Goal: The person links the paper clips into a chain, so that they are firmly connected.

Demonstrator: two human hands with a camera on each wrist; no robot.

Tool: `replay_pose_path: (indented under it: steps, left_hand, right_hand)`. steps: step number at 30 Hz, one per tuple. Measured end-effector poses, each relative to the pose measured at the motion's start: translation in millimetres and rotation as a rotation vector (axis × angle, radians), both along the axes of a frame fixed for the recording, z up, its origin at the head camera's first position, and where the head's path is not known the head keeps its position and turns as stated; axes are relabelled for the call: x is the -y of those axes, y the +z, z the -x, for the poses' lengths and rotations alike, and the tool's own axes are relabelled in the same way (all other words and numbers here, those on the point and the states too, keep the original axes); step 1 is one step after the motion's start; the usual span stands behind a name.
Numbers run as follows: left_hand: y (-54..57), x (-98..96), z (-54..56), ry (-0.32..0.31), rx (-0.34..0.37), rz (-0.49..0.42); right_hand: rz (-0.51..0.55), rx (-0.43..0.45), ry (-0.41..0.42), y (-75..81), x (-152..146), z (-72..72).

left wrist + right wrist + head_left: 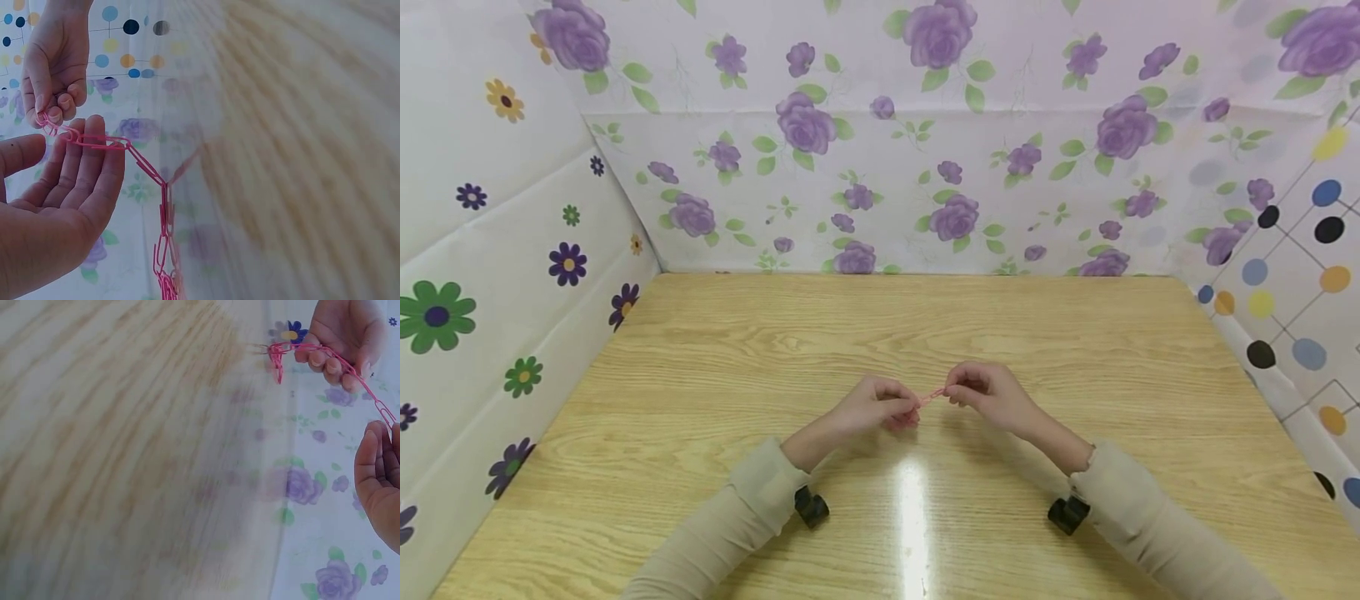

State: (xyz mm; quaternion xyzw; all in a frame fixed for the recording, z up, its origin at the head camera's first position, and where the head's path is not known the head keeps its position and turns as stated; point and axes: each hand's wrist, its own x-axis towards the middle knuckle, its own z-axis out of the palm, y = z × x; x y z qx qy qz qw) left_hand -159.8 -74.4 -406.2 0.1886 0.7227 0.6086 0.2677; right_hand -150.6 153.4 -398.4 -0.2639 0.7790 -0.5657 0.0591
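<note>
A chain of linked pink paper clips (931, 397) runs between the two hands over the middle of the table. My left hand (874, 408) holds it near the fingertips, and in the left wrist view the clips cross the fingers of that hand (75, 181). From there the chain (147, 164) hangs down to a bunched tangle of clips (167, 284), seen in the head view as a pink cluster (902, 418) under the left fingers. My right hand (988, 392) pinches the other end between thumb and fingertips, shown clearly in the left wrist view.
The hands are over a wood-grain table (760, 333). Behind it stands a sheet with purple flowers (955, 217); flowered (523, 375) and dotted (1310, 354) sheets close off the left and right sides. Small black wrist cameras (811, 507) sit by both cuffs.
</note>
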Motion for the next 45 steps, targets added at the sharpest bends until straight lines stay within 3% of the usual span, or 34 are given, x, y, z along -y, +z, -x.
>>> replay_pose_path:
  steps: [6,16,23,29,36,38,40,45]
  left_hand:
    - [-1.3,-1.3,-1.3,-0.049,0.014,-0.039]
    - [2.0,2.9,-3.7,-0.059,-0.01,-0.113]
    - [5.4,11.2,-5.9,-0.032,-0.015,-0.125]
    - [5.1,6.5,-4.2,-0.025,-0.008,-0.142]
    - [16.5,-11.8,-6.1,-0.027,-0.097,-0.058]
    - [17.2,-17.8,-6.2,-0.016,-0.113,-0.042]
    - [11.0,-21.8,-4.1,0.0,-0.135,-0.04]
    - [14.0,-21.5,-10.8,0.01,-0.198,-0.064]
  right_hand:
    - [0.052,0.035,0.022,0.3,-3.1,-0.5]
    - [0.071,0.063,0.011,4.7,-9.3,-1.7]
    - [0.067,0.068,-0.009,9.1,-14.2,-5.3]
    - [0.081,0.049,0.0,10.7,-13.8,-6.8]
    - [0.058,0.038,-0.006,13.9,-7.3,-8.0]
    - [0.042,0.018,-0.017,15.1,-4.2,-8.3]
    - [0.032,-0.001,-0.026,15.5,-1.2,-8.5]
    - [0.029,0.001,-0.016,14.9,2.0,-7.8]
